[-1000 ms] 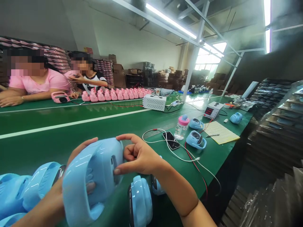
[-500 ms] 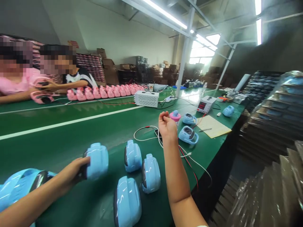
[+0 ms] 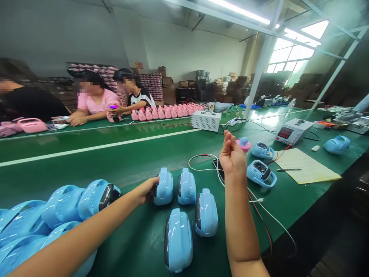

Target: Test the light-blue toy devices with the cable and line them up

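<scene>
My left hand (image 3: 148,189) is closed on the dark side of a blue device (image 3: 164,187), which is upright on the green table (image 3: 129,219). Just right of it stands another blue device (image 3: 186,186); two more, a near one (image 3: 178,240) and a right one (image 3: 206,212), are closer to me. My right hand (image 3: 233,156) is raised above the table with its fingers curled together. Whether it holds anything small is hidden. A pink and blue lidded container (image 3: 243,144) and a dark phone (image 3: 219,169) are beside it.
Several blue devices (image 3: 66,204) crowd the left. At right lie two blue devices with round speakers (image 3: 261,168), yellow paper (image 3: 308,165), a pen (image 3: 289,169), loose cables and a power supply (image 3: 294,132). Across the table sit people near a row of pink devices (image 3: 170,111).
My left hand has moved right with the blue device, which now stands beside the others. The view has turned left, showing more blue devices and another person.
</scene>
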Tool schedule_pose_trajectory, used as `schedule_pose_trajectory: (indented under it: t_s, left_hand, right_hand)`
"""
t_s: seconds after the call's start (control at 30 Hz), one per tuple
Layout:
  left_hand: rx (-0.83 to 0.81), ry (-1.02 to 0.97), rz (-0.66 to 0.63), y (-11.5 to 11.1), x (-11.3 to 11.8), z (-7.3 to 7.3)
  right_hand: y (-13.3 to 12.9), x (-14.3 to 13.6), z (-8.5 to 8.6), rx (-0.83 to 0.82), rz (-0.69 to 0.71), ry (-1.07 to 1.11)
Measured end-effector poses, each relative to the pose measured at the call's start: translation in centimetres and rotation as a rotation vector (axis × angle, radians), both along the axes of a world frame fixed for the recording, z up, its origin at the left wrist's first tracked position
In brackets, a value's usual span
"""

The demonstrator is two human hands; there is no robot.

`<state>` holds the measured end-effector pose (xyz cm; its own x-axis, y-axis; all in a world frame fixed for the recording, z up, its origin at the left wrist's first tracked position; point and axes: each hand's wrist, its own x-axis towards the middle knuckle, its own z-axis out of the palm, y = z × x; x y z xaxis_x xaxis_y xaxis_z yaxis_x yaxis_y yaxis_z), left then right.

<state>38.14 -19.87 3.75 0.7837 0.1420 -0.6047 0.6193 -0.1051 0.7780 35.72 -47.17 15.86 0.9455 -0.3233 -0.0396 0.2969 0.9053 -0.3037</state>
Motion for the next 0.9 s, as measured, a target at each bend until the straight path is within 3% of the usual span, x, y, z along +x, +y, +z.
schedule_pose_trajectory:
  t_s: [0.17, 0.37, 0.63, 0.9]
  left_hand:
    - [-0.055, 0.144, -0.028, 1.7, 0.8, 0.3]
    - [-0.032, 0.172, -0.042, 1.9, 0.8, -0.3]
    - [0.031, 0.135, -0.076, 1.7, 0.1, -0.3]
    - [0.132, 0.106, -0.188, 1.4, 0.1, -0.4]
  right_hand:
    - [0.3, 0.4, -1.1, -0.086, 0.011, -0.046]
    - [0.3, 0.9, -2.0, -0.163, 0.034, -0.142]
    - [0.7, 0.4, -1.0, -0.163, -0.016, 0.043]
    - [0.8, -0.2, -0.5, -0.245, -0.016, 0.056]
